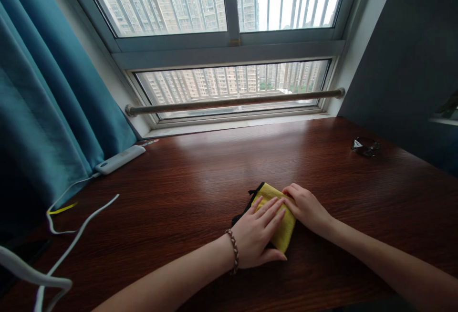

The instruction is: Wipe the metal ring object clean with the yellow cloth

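A folded yellow cloth (284,231) with a black edge lies on the dark wooden table (186,192), near its front middle. My left hand (255,235) rests flat on the cloth with fingers spread, a beaded bracelet on its wrist. My right hand (306,207) lies palm down on the cloth's right side, its fingers touching the far right edge. Both hands press on the cloth; neither grips it.
A white power strip (119,159) lies at the back left by the teal curtain (46,97), with white cables (77,233) trailing toward the front left. A small dark object (365,146) sits at the back right. A window with a metal rail (232,102) runs along the table's far side.
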